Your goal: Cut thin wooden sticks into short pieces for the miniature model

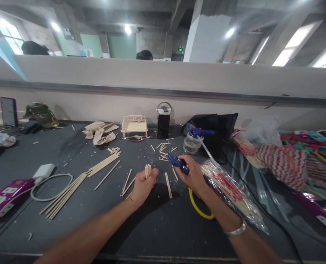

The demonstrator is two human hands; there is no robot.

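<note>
My left hand (143, 187) is closed around a small bundle of wooden sticks (148, 171), whose ends stand up above the fingers. To its right, my right hand (192, 173) grips blue pliers (178, 163) pointing left, apart from the bundle; their jaws are hard to make out. Two loose sticks (168, 185) lie on the table between the hands. Beyond them are short cut pieces (163, 148). Longer sticks (66, 196) lie in a pile on the left. Farther back stands a small wooden stick model (134, 127).
A glue gun (200, 132) rests on a glass jar (191, 143). A phone (163, 127) leans upright at the back. Plastic-wrapped sticks (231, 189) and a yellow loop (197, 209) lie by my right arm. Purple power strips (10, 196) and cables lie at the sides.
</note>
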